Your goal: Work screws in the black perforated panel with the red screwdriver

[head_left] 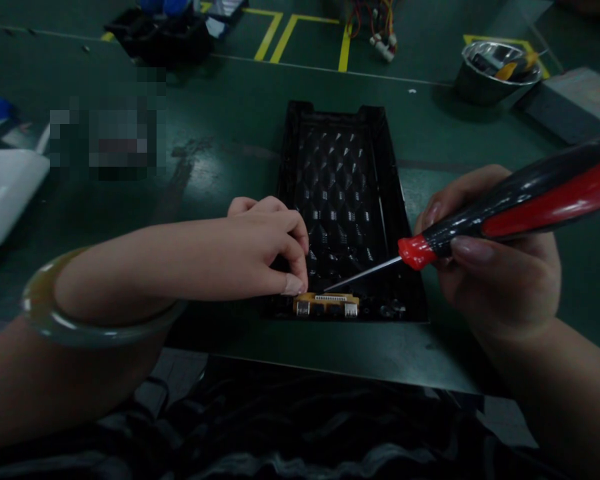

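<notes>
A black plastic housing (347,143) lies open on the green table, its inside patterned with small raised diamonds. At its near end sits a small yellow circuit board (326,304) with metal connectors. My left hand (267,250), with a pale bangle on the wrist, has its fingers curled and pinched down at the board's left end. My right hand (495,267) grips a red and black screwdriver (525,203). Its thin metal shaft points left and down, and the tip rests at the top of the board.
A metal bowl (495,67) with small parts stands at the back right beside a grey box (575,103). A black tray (163,33) is at the back left, a white tray (7,193) at the left edge. Red and yellow wires (375,27) lie at the back.
</notes>
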`<action>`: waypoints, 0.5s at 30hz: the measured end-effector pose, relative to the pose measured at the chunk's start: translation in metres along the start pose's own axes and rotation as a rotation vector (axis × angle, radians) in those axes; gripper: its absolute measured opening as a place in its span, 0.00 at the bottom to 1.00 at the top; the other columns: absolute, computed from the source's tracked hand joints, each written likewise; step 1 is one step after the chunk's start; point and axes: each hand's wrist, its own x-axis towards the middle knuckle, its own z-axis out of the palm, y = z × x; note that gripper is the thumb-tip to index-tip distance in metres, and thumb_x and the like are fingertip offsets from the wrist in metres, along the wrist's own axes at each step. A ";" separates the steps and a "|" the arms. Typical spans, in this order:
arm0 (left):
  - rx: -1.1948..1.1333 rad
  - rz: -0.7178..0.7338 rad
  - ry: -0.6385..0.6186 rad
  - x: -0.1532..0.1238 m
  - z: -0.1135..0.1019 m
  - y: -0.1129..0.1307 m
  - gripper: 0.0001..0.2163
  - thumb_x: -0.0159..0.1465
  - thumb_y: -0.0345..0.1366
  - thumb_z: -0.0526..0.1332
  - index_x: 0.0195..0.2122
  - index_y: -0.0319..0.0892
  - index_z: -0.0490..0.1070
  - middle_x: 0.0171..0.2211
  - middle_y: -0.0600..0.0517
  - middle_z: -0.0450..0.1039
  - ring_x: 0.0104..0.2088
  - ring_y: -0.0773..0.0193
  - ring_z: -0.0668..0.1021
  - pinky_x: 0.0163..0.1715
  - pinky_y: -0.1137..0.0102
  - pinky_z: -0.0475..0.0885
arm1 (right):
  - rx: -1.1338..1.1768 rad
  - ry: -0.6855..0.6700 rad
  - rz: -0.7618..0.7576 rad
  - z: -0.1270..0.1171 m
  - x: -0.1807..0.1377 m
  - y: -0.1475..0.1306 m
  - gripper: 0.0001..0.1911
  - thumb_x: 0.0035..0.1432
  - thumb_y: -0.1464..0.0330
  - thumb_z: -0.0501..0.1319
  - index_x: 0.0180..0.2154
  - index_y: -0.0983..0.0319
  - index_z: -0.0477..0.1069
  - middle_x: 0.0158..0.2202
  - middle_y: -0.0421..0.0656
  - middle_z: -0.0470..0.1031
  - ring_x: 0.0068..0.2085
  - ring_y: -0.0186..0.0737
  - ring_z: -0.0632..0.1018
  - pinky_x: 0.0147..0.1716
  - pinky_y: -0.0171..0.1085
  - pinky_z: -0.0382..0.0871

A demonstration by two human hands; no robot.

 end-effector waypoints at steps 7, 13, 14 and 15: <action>0.044 -0.090 -0.031 0.003 0.000 0.004 0.11 0.63 0.47 0.65 0.30 0.49 0.81 0.50 0.54 0.73 0.55 0.53 0.68 0.60 0.57 0.54 | 0.005 -0.002 -0.025 0.001 -0.001 -0.001 0.09 0.50 0.71 0.69 0.36 0.62 0.76 0.33 0.41 0.71 0.32 0.39 0.72 0.29 0.39 0.62; 0.058 -0.072 -0.045 0.001 -0.001 0.000 0.13 0.65 0.50 0.63 0.32 0.50 0.81 0.54 0.54 0.72 0.57 0.53 0.67 0.61 0.58 0.53 | 0.044 0.104 -0.051 0.007 0.002 -0.005 0.10 0.44 0.72 0.70 0.32 0.62 0.75 0.32 0.43 0.71 0.30 0.40 0.70 0.24 0.40 0.56; 0.050 -0.073 -0.049 0.001 -0.002 0.000 0.13 0.65 0.49 0.62 0.32 0.49 0.81 0.54 0.54 0.72 0.57 0.53 0.68 0.61 0.58 0.53 | 0.044 0.124 -0.062 0.007 0.002 -0.006 0.10 0.44 0.71 0.72 0.32 0.61 0.75 0.32 0.43 0.71 0.30 0.41 0.70 0.24 0.40 0.56; 0.041 -0.077 -0.053 0.001 -0.004 0.000 0.13 0.66 0.48 0.61 0.32 0.49 0.81 0.54 0.54 0.72 0.56 0.54 0.68 0.61 0.59 0.53 | 0.030 0.136 -0.074 0.007 0.002 -0.007 0.12 0.44 0.69 0.73 0.32 0.61 0.75 0.33 0.43 0.70 0.30 0.41 0.70 0.24 0.40 0.57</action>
